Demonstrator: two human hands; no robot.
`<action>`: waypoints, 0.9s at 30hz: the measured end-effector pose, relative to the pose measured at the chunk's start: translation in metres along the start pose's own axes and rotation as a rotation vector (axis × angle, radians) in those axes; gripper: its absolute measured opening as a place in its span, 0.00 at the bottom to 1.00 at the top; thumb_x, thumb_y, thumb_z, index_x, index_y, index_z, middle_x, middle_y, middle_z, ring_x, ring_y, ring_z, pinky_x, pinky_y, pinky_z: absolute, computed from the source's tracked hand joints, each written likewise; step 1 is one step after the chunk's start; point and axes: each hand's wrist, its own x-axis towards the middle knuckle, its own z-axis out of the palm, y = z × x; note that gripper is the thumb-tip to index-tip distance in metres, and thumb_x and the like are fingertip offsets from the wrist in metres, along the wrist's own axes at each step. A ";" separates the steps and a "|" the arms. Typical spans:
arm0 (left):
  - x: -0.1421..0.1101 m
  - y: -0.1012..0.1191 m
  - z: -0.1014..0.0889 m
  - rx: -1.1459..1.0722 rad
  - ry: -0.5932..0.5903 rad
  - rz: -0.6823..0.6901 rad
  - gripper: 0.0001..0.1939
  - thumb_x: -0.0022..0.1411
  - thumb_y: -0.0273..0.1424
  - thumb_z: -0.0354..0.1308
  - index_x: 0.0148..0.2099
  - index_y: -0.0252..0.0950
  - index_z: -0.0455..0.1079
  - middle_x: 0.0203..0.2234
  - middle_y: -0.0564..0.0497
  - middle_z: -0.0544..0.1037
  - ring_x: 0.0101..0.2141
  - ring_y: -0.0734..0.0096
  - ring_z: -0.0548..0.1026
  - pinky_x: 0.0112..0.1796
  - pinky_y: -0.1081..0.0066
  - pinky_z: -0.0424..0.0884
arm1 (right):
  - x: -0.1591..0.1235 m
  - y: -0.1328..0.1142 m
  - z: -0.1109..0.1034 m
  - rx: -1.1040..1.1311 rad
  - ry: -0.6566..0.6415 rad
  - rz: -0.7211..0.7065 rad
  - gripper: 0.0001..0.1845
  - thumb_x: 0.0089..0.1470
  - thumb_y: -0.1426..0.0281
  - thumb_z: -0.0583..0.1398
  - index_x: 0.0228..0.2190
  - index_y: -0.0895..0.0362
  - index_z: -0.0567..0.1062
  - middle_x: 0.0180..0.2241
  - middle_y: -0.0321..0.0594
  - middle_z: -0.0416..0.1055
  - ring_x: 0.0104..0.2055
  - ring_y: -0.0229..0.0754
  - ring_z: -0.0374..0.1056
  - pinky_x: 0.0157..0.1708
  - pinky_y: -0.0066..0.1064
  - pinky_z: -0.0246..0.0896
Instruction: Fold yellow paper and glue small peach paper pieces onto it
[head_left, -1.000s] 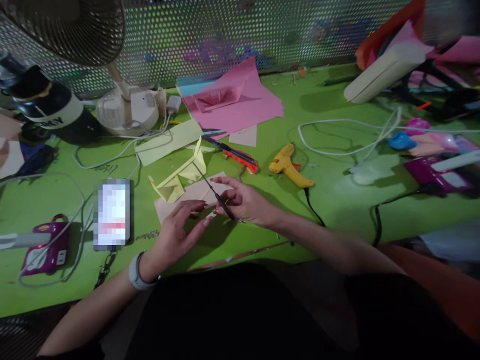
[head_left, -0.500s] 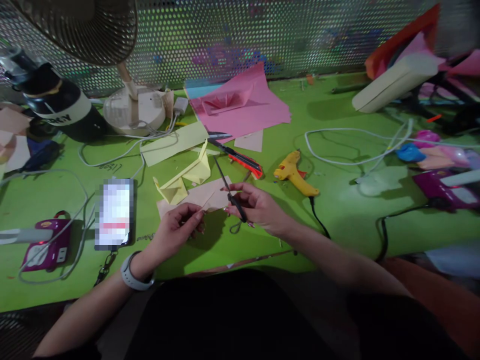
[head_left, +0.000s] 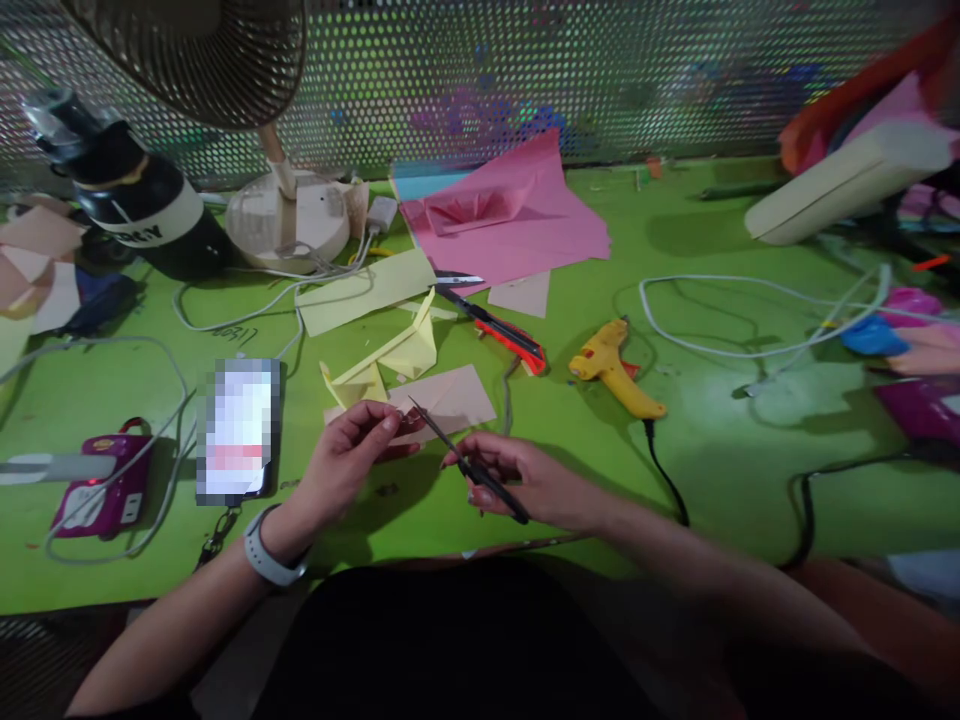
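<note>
My right hand (head_left: pixel 529 475) grips dark-handled scissors (head_left: pixel 491 488), with their blades pointing up and left toward my left fingertips. With thumb and fingers pinched, my left hand (head_left: pixel 349 455) holds something small at the scissors' tip, too small to make out. Below and behind both hands lies a pale pink paper piece (head_left: pixel 457 395). Just beyond my left hand sits a folded yellow paper shape (head_left: pixel 401 350). A red and black box cutter (head_left: pixel 514 340) lies past the scissors. The yellow glue gun (head_left: pixel 619 370) rests to the right of my right hand.
A phone (head_left: pixel 238 430) and a purple power socket box (head_left: pixel 105 490) stand at left. Behind are a fan (head_left: pixel 285 220), a dark bottle (head_left: pixel 146 205), a yellow paper strip (head_left: pixel 367 290) and pink paper (head_left: pixel 577 225). Cables (head_left: pixel 720 345) loop across the right of the green table (head_left: pixel 712 420).
The scissors have tilted, their tip now close to my left fingertips. The thin pale strip seen at my left fingers no longer shows clearly. The whole view has shifted slightly.
</note>
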 end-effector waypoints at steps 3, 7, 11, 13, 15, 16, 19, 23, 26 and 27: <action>0.000 0.000 0.001 -0.015 -0.017 -0.005 0.10 0.62 0.36 0.63 0.39 0.34 0.72 0.39 0.48 0.81 0.43 0.67 0.79 0.46 0.66 0.77 | 0.001 0.002 0.002 -0.023 -0.013 0.001 0.28 0.44 0.55 0.69 0.40 0.58 0.68 0.27 0.30 0.58 0.28 0.32 0.54 0.26 0.27 0.49; -0.001 -0.001 0.002 -0.019 -0.040 0.007 0.11 0.60 0.37 0.64 0.37 0.34 0.71 0.37 0.49 0.81 0.41 0.68 0.80 0.44 0.67 0.78 | 0.004 0.004 0.004 -0.064 0.001 0.012 0.27 0.45 0.54 0.68 0.40 0.58 0.69 0.26 0.29 0.58 0.27 0.32 0.52 0.25 0.27 0.46; -0.003 0.001 0.002 0.059 -0.020 0.016 0.10 0.61 0.36 0.63 0.38 0.34 0.71 0.37 0.49 0.80 0.42 0.67 0.79 0.38 0.71 0.78 | 0.005 0.004 0.005 -0.094 0.032 0.002 0.27 0.45 0.54 0.68 0.41 0.58 0.68 0.25 0.28 0.56 0.26 0.32 0.51 0.24 0.27 0.45; -0.003 0.001 0.002 0.091 -0.017 0.030 0.10 0.62 0.36 0.62 0.39 0.34 0.71 0.39 0.48 0.80 0.44 0.66 0.79 0.39 0.71 0.78 | 0.005 0.005 0.005 -0.103 0.031 -0.007 0.26 0.45 0.55 0.68 0.40 0.58 0.68 0.24 0.28 0.56 0.26 0.32 0.51 0.24 0.27 0.45; -0.004 0.001 0.002 0.086 -0.031 0.038 0.09 0.62 0.35 0.62 0.39 0.34 0.71 0.40 0.47 0.80 0.44 0.67 0.78 0.41 0.70 0.78 | 0.005 0.005 0.004 -0.105 0.030 -0.012 0.25 0.46 0.55 0.68 0.40 0.57 0.69 0.24 0.28 0.56 0.25 0.32 0.51 0.24 0.27 0.45; -0.004 0.000 0.002 0.070 -0.041 0.042 0.09 0.62 0.35 0.62 0.38 0.34 0.71 0.40 0.48 0.80 0.43 0.67 0.79 0.42 0.68 0.78 | 0.004 0.006 0.004 -0.103 0.029 -0.012 0.25 0.46 0.56 0.68 0.40 0.57 0.69 0.24 0.28 0.57 0.25 0.32 0.51 0.24 0.27 0.45; -0.003 -0.001 0.002 0.019 -0.072 0.064 0.09 0.62 0.35 0.63 0.37 0.33 0.71 0.38 0.49 0.80 0.40 0.69 0.79 0.46 0.64 0.77 | 0.003 0.007 0.004 -0.095 0.023 -0.007 0.25 0.45 0.56 0.68 0.40 0.57 0.69 0.24 0.28 0.57 0.25 0.32 0.52 0.24 0.27 0.46; -0.002 -0.002 0.001 -0.005 -0.097 0.077 0.09 0.61 0.34 0.63 0.37 0.33 0.71 0.39 0.49 0.80 0.39 0.68 0.80 0.47 0.64 0.77 | 0.002 0.008 0.004 -0.096 0.025 -0.017 0.25 0.45 0.57 0.68 0.40 0.57 0.69 0.25 0.29 0.59 0.26 0.32 0.54 0.25 0.27 0.48; -0.002 -0.002 0.001 -0.010 -0.102 0.077 0.08 0.62 0.34 0.63 0.37 0.33 0.72 0.39 0.49 0.80 0.39 0.69 0.80 0.47 0.65 0.77 | 0.002 0.008 0.004 -0.105 0.030 -0.025 0.25 0.46 0.58 0.68 0.41 0.58 0.69 0.25 0.29 0.60 0.26 0.32 0.54 0.25 0.27 0.48; -0.002 -0.002 0.000 -0.008 -0.101 0.075 0.08 0.62 0.34 0.63 0.37 0.33 0.72 0.39 0.49 0.80 0.39 0.69 0.80 0.46 0.65 0.77 | 0.002 0.009 0.004 -0.110 0.027 -0.028 0.24 0.46 0.58 0.68 0.41 0.58 0.69 0.25 0.29 0.60 0.26 0.32 0.54 0.25 0.27 0.48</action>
